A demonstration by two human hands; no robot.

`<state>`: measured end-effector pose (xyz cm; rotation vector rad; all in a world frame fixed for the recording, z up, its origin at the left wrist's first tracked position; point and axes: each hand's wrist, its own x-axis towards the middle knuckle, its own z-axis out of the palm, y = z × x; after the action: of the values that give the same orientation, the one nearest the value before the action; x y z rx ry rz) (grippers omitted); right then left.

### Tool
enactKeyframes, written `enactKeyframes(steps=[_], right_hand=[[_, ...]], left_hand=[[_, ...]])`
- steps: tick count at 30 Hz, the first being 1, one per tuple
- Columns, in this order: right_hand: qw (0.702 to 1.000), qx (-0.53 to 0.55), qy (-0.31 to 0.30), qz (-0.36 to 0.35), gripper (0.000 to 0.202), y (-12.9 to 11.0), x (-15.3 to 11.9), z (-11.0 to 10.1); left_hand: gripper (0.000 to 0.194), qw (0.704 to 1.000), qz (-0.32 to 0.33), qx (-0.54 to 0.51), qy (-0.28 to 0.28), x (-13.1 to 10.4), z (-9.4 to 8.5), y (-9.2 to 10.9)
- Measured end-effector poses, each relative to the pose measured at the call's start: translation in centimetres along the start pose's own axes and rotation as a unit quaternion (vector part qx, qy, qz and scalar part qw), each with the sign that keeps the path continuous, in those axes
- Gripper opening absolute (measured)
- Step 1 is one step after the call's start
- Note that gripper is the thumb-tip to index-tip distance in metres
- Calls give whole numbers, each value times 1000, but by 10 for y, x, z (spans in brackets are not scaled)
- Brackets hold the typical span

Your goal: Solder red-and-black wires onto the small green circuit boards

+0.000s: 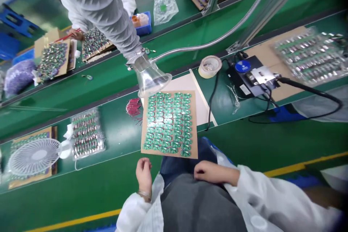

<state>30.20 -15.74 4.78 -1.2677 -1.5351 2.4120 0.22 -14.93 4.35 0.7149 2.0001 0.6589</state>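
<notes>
A square brown cardboard sheet (192,145) carries several rows of small green circuit boards (168,116) and juts over the bench's near edge. My left hand (144,174) is just below its near left corner, apart from it, fingers curled with nothing visible in them. Close to my lap, right of the sheet, my right hand (209,171) is loosely closed, and no object shows in it. A bundle of red wires (133,107) lies left of the boards. Above their far edge hangs a clear funnel hood (152,78) on a white flexible duct (108,11).
To the right are a tape roll (210,66), a black device (251,76) with cables, and a plastic tray of parts (312,56). A white fan (35,156) and another parts tray (88,133) lie left. Across the bench, a co-worker's hand (76,34) is near component-filled boards.
</notes>
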Motion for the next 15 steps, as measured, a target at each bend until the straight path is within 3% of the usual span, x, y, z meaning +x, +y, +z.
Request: enactKeyframes(steps=[2,4,8,11,15], right_hand=[[997,61,47,27,22,26,26,37],[985,145,86,33,25,41,56,63],[930,333,154,-27,44,40,106,96],[861,447,219,-100,48,28,130,114],[778,537,285,-160,46,18,149,129]], left_hand=[[17,990,116,73,-19,18,-5,29],[16,963,218,147,-58,51,3,67],[24,876,371,288,-106,135,47,154],[35,811,436,375,-106,182,83,203],[37,739,462,478,-110,215,112,232]])
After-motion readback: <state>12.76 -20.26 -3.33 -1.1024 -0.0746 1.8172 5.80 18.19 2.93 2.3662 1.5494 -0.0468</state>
